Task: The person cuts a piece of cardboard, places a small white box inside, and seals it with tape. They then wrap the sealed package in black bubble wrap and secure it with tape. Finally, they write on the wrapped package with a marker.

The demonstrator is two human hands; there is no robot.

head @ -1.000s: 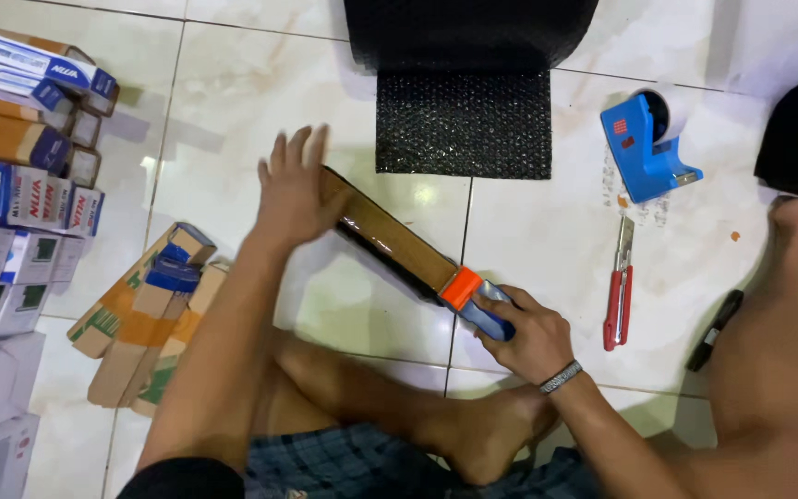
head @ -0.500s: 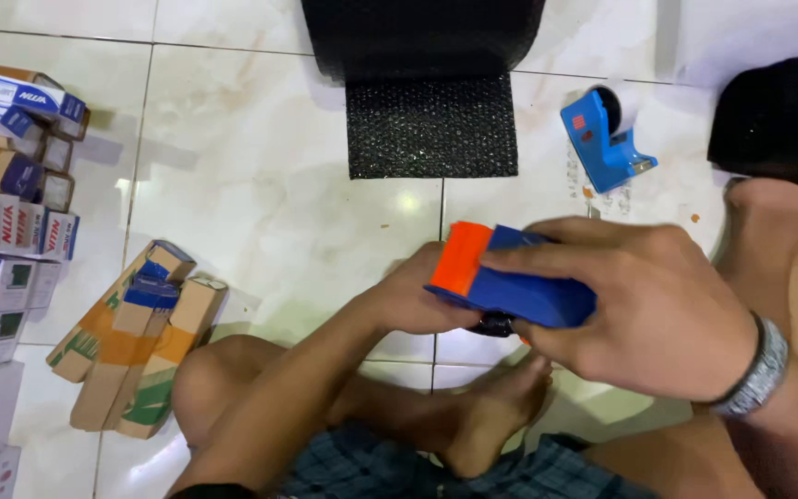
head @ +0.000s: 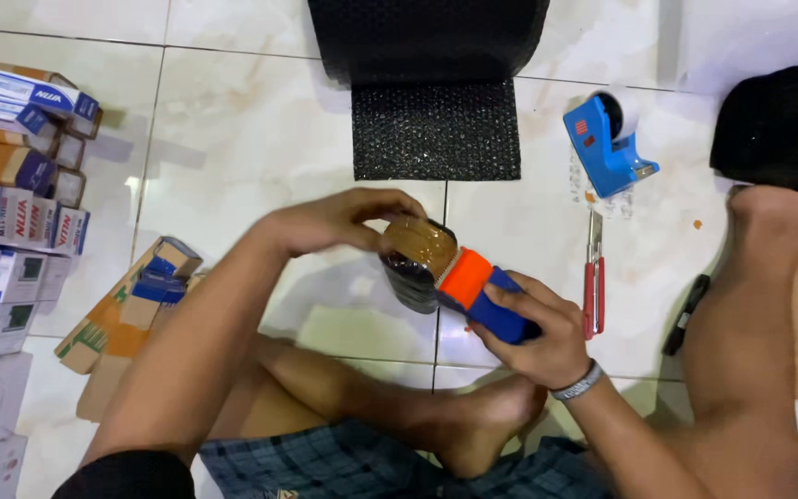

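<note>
My left hand (head: 339, 220) grips the top end of a parcel (head: 415, 261) wrapped in black bubble wrap and brown tape, held end-on just above the floor. My right hand (head: 533, 323) is shut on a blue and orange tape dispenser (head: 482, 291), whose orange end presses against the parcel's taped end. Both hands meet over the white tiled floor (head: 251, 139), above my crossed legs.
A black bubble wrap roll (head: 431, 37) with a sheet (head: 436, 129) unrolled lies ahead. A second blue tape dispenser (head: 607, 148), red-handled scissors (head: 593, 277) and a black marker (head: 685, 314) lie to the right. Stacked small boxes (head: 6, 166) and flattened cartons (head: 126, 305) sit left.
The parcel lay flat on the floor under both hands a second ago; it is now lifted and turned end-on, and the dispenser has moved from along its length to its end.
</note>
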